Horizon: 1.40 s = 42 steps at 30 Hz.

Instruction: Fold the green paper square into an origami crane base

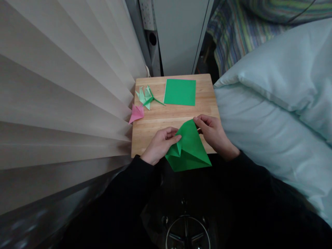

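Paper: folded green paper (190,147) held over the near edge of the wooden table (155,124), raised so its flaps stay free.
Left hand (159,145): pinches its left flap.
Right hand (215,135): grips the top corner.

Hidden and cut-off parts
The folded green paper (190,148) hides the right hand's (214,135) thumb; the chair base (187,232) is cut off at the bottom edge.
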Available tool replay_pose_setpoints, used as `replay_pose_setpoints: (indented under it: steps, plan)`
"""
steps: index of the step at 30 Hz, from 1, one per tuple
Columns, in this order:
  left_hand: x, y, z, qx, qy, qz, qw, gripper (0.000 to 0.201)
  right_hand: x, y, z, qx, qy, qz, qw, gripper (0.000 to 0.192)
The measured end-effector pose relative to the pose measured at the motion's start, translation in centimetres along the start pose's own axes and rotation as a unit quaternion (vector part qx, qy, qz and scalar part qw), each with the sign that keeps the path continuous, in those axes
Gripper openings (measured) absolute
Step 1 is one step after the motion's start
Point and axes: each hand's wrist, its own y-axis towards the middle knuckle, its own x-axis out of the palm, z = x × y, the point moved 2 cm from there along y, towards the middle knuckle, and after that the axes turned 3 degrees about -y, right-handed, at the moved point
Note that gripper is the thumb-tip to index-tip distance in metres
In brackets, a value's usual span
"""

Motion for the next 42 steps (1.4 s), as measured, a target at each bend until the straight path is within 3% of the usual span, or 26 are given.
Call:
replay_pose_setpoints:
  steps: [8,14,20,23,26,30,33,35,37,39,42]
  plan:
    - [0.2,-0.3,-0.2,-0.024,-0.037,-0.032,0.999,0.033,0.1,-0.5,-0.9,-0.044,-0.076,-0.022,0.996,0.034]
    - [0.4,-0.3,0.1,0.002,-0.028,-0.003,1.000,0.035,0.1,-0.3,-0.7,-0.026,-0.071,0.002,0.997,0.035]
    - [1.1,-0.9,0.5,-0.076,-0.099,-0.043,0.991,0.045,0.3,-0.5,-0.8,0.007,-0.086,0.003,0.996,0.037]
    - [1.4,-1.1,0.7,-0.087,-0.076,-0.064,0.991,0.031,0.2,-0.5,-0.6,0.020,-0.106,0.000,0.994,0.038]
    - [1.2,-1.1,0.5,-0.095,-0.031,-0.039,0.994,0.013,0.3,-0.5,-0.4,0.011,-0.104,-0.025,0.994,0.036]
    - [1.1,-0.9,-0.1,-0.110,-0.025,-0.057,0.992,0.007,0.9,-0.5,-0.3,-0.006,-0.083,-0.085,0.993,0.032]
    - [0.9,-0.7,-0.6,-0.095,-0.025,-0.042,0.994,0.009,0.9,-0.5,-0.6,-0.053,-0.136,-0.046,0.988,0.031]
    - [0.6,-0.4,-0.9,-0.055,-0.038,0.009,0.998,0.010,0.5,-0.7,-0.9,-0.140,-0.222,0.033,0.964,0.025]
    - [0.4,-0.1,-1.0,0.004,-0.070,0.059,0.996,0.013,0.5,-1.1,-1.3,-0.229,-0.319,0.085,0.916,0.019]
    - [0.5,0.1,-0.9,0.054,-0.109,0.071,0.990,0.019,0.9,-1.5,-1.4,-0.278,-0.393,0.083,0.873,0.020]
    - [1.0,0.2,-0.7,0.088,-0.160,0.052,0.982,0.023,1.8,-1.9,-1.2,-0.289,-0.423,0.048,0.858,0.025]
